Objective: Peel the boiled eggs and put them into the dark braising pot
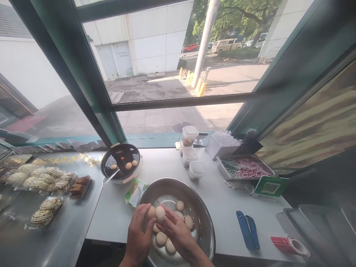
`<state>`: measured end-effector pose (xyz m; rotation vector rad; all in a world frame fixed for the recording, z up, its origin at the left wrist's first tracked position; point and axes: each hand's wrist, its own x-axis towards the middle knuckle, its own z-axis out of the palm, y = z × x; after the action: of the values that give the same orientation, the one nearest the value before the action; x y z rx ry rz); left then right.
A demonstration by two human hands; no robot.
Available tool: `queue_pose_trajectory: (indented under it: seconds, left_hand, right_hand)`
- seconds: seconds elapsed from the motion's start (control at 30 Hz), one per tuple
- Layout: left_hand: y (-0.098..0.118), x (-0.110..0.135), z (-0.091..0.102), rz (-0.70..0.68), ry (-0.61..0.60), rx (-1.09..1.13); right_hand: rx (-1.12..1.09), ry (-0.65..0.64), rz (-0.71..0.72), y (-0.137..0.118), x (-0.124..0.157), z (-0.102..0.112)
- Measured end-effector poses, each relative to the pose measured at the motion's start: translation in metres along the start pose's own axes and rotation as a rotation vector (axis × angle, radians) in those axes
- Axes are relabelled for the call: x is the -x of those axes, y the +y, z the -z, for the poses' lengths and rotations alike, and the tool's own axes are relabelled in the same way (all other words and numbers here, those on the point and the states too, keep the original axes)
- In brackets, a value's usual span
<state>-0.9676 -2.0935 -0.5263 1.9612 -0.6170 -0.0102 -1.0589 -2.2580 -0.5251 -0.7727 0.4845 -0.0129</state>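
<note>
A large steel bowl [203, 218] stands at the near edge of a white counter, with water and several pale eggs [184, 218] in it. My left hand [139, 231] is closed round one egg [151, 213] over the bowl's left side. Beside it, my right hand [176, 231] holds a second egg [160, 213], which touches the first. A dark pot [121, 167] farther back on the left has three eggs in dark liquid.
Small lidded plastic tubs [191, 155] stand behind the bowl. A metal tray of coloured straws [244, 167] sits at right, with a green QR sign [270, 186], blue tongs [248, 230] and a tape roll [292, 245]. Trays of buns [44, 178] lie on the left shelf.
</note>
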Motion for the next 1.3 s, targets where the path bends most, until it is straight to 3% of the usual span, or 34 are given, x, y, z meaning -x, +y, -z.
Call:
queue_pose_trajectory:
  seconds: [0.07, 0.17, 0.3, 0.47, 0.53, 0.63, 0.8, 0.9, 1.03, 1.17, 1.23, 1.3]
  left_hand:
    - [-0.002, 0.007, 0.0, 0.004, 0.017, -0.007]
    - [-0.005, 0.014, 0.0, 0.024, 0.17, -0.037]
    - [-0.009, 0.013, 0.004, -0.049, 0.06, -0.034]
    - [-0.015, 0.011, 0.025, 0.101, 0.27, -0.055]
    - [-0.017, 0.015, 0.033, 0.148, 0.293, -0.026]
    - [-0.019, 0.024, 0.038, 0.169, 0.342, 0.015]
    - [-0.024, 0.043, 0.032, 0.2, 0.382, 0.018]
    - [-0.029, 0.048, 0.034, 0.214, 0.394, 0.006]
    - [-0.035, 0.049, 0.049, 0.241, 0.485, -0.013]
    - [-0.041, 0.051, 0.07, 0.249, 0.572, -0.044]
    - [-0.044, 0.054, 0.08, 0.246, 0.571, -0.059]
    - [-0.047, 0.058, 0.088, 0.251, 0.551, -0.069]
  right_hand:
    - [-0.034, 0.002, 0.001, -0.001, 0.0, -0.003]
    - [-0.07, 0.01, -0.001, -0.001, -0.002, -0.01]
    - [-0.046, 0.0, 0.004, 0.004, -0.006, -0.019]
    - [-0.012, 0.017, 0.03, 0.012, -0.017, -0.029]
    - [0.147, 0.058, 0.093, 0.01, -0.032, -0.036]
    - [0.519, 0.125, 0.22, 0.0, -0.077, -0.054]
    - [0.907, 0.148, 0.359, -0.031, -0.184, -0.104]
    - [1.181, 0.107, 0.411, -0.042, -0.236, -0.132]
    - [1.451, -0.018, 0.384, -0.038, -0.276, -0.158]
    - [1.589, -0.12, 0.379, -0.032, -0.285, -0.166]
    - [1.609, -0.136, 0.403, -0.034, -0.275, -0.154]
    - [1.613, -0.102, 0.425, -0.036, -0.251, -0.129]
